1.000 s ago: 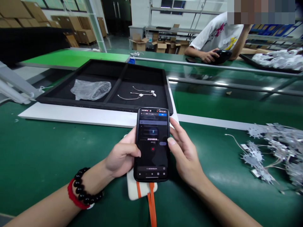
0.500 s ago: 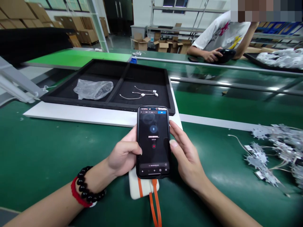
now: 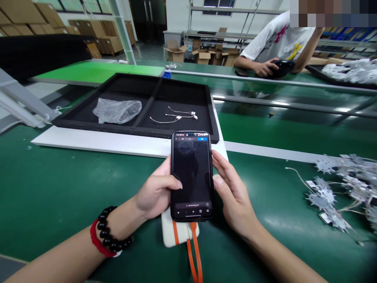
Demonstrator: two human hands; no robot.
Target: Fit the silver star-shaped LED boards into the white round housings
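A smartphone (image 3: 193,173) in a dark case is held upright in the middle of the view, its screen mostly black with a browser bar at the bottom. My left hand (image 3: 156,192) is closed around its left side, with the thumb over the screen's edge. At the right edge my right hand (image 3: 235,192) grips the phone with thumb and fingers. Behind and below the phone is a cream power bank (image 3: 171,234) with an orange stripe. An orange cable (image 3: 194,251) runs down from it. How the phone and power bank meet is hidden.
Beyond the phone, a black divided tray (image 3: 135,127) holds a clear plastic bag (image 3: 118,111) and several thin wires (image 3: 179,117) with connectors. Silvery gear-shaped parts with wires (image 3: 324,196) lie at right. Across the green bench a person (image 3: 271,47) holds a black object (image 3: 282,68).
The Bluetooth symbol, text and red mark have gone from the phone screen, leaving it dark. My left thumb has shifted a little right onto the screen.
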